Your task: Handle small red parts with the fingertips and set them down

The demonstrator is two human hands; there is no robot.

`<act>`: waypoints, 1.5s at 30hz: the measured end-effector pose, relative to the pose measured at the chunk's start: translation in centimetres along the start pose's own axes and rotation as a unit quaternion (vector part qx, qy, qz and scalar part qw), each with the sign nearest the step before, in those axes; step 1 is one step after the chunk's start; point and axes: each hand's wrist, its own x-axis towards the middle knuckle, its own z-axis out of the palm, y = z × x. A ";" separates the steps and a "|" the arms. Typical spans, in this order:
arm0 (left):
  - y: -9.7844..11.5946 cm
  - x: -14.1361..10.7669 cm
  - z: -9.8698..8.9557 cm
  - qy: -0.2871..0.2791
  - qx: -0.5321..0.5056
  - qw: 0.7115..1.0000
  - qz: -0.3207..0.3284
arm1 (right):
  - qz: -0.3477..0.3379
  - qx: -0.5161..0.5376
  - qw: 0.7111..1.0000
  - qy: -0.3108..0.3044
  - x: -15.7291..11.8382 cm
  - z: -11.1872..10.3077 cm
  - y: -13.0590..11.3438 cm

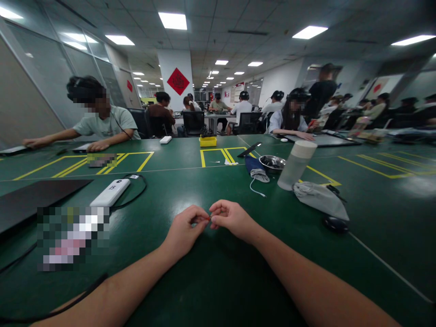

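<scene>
A tiny reddish object [209,219] is being pinched by the fingertips of the left hand [187,228] and right hand [235,220], each grip being closed on it; it is being held over the green bench [214,286], well apart from the bottle [297,167].

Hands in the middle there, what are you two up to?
A person's left hand and right hand meet fingertip to fingertip over the green table, pinching a tiny reddish thing between them. It is too small to tell what it is. Off to the right, a bottle stands near a grey pouch; to the left lies a white box with a black cable.
</scene>
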 end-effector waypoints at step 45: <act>0.0 0.8 -0.3 -0.043 -0.202 0.968 -0.144 | -0.149 -0.203 0.967 0.034 -0.3 0.2 0.0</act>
